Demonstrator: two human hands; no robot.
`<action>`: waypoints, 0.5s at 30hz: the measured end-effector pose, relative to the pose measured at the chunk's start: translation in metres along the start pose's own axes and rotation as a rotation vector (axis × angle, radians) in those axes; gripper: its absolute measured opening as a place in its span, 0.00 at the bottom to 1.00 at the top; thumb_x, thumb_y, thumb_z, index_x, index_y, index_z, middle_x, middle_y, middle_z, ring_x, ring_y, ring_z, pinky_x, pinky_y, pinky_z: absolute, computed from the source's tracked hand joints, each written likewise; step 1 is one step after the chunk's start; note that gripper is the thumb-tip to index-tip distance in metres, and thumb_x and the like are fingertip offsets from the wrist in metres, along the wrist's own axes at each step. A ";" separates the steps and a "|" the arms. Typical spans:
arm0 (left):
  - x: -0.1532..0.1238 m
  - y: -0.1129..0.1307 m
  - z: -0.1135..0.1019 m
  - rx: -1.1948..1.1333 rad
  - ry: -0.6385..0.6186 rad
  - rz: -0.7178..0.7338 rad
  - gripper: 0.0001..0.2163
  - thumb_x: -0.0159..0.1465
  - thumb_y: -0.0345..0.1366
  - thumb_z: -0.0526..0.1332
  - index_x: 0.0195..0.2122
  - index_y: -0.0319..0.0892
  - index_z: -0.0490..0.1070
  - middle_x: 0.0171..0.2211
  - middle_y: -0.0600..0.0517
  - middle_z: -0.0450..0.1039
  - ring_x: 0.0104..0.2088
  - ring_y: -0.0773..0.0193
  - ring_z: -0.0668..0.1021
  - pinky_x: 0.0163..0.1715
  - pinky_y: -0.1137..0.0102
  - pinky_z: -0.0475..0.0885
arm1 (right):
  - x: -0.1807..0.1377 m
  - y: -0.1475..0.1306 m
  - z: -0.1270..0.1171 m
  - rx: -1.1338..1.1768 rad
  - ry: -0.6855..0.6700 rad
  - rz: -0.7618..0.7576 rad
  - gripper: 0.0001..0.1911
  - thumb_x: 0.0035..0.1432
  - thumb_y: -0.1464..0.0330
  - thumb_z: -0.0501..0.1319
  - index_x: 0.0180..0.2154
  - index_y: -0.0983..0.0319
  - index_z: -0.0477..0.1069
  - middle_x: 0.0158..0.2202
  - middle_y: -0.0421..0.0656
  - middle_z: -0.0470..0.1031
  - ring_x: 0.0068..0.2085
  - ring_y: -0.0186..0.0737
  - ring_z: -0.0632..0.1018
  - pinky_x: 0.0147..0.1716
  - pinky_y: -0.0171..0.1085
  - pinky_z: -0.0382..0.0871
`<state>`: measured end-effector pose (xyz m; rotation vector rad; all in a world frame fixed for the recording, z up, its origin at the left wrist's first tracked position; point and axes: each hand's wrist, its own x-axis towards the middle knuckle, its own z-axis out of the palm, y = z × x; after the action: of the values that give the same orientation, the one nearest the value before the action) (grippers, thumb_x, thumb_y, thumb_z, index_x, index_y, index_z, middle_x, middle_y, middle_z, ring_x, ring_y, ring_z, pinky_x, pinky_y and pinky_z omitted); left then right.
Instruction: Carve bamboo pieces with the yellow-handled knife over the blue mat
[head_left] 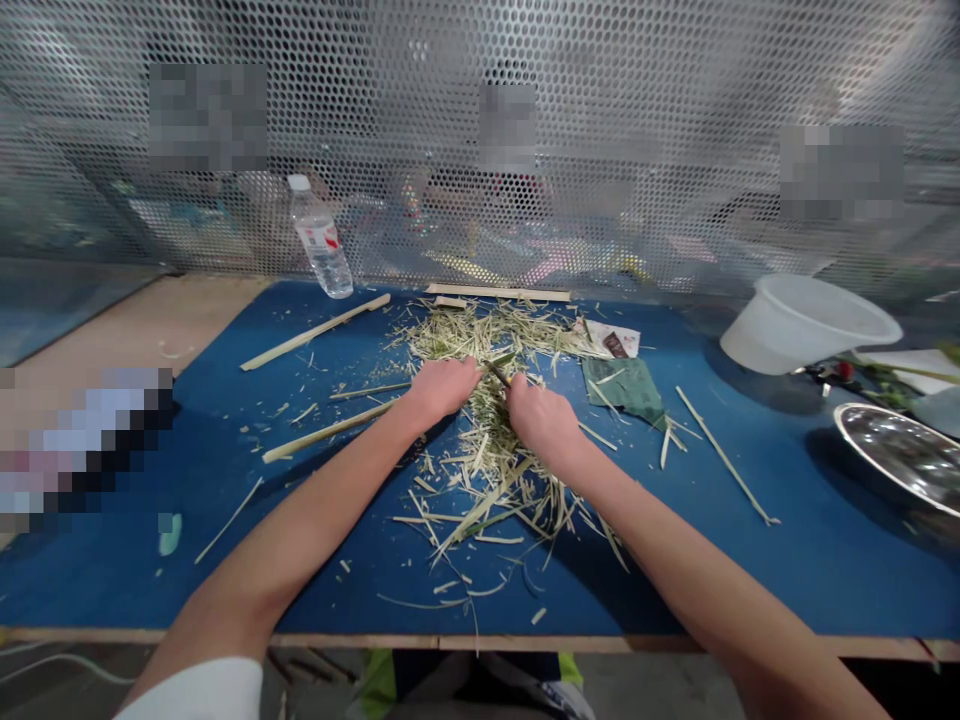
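My left hand point(442, 386) is curled shut over the pile of pale bamboo shavings point(491, 400) in the middle of the blue mat point(750, 560). What its fingers hold is hidden. My right hand point(541, 418) is closed round a thin dark blade or knife point(498, 373) whose tip points up and left toward the left hand. Both hands rest on the shavings, a few centimetres apart. Long split bamboo strips point(322, 432) lie just left of my left forearm.
A water bottle point(321, 240) stands at the back left by the perforated metal screen point(675, 120). A white plastic basin point(806, 322) and a steel bowl point(900, 455) sit at the right. A green cloth point(626, 387) lies right of the pile. More strips point(724, 455) are scattered about.
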<state>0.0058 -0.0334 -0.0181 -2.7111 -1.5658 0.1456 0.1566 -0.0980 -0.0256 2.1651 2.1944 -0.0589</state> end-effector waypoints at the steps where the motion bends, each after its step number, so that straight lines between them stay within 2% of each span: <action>1: 0.000 -0.001 0.000 -0.002 -0.005 0.008 0.21 0.73 0.43 0.43 0.53 0.36 0.69 0.41 0.37 0.80 0.44 0.46 0.82 0.39 0.59 0.73 | 0.000 -0.001 0.000 0.002 -0.012 0.002 0.12 0.68 0.75 0.45 0.47 0.66 0.64 0.36 0.57 0.80 0.39 0.50 0.84 0.36 0.40 0.75; 10: 0.005 -0.005 0.004 -0.051 0.002 0.029 0.22 0.73 0.42 0.41 0.50 0.36 0.70 0.42 0.36 0.80 0.45 0.47 0.81 0.40 0.61 0.72 | 0.011 -0.014 -0.010 0.058 -0.077 -0.001 0.15 0.64 0.79 0.46 0.49 0.70 0.65 0.41 0.61 0.79 0.45 0.51 0.83 0.40 0.40 0.75; 15: 0.006 -0.005 0.007 -0.046 0.014 0.026 0.21 0.73 0.41 0.42 0.51 0.36 0.70 0.42 0.36 0.80 0.45 0.48 0.81 0.40 0.62 0.72 | 0.021 -0.008 -0.005 0.107 -0.076 -0.030 0.14 0.66 0.75 0.47 0.50 0.71 0.65 0.41 0.61 0.79 0.43 0.52 0.82 0.37 0.40 0.72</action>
<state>0.0038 -0.0258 -0.0251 -2.7609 -1.5500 0.0917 0.1483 -0.0768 -0.0221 2.1437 2.2302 -0.2612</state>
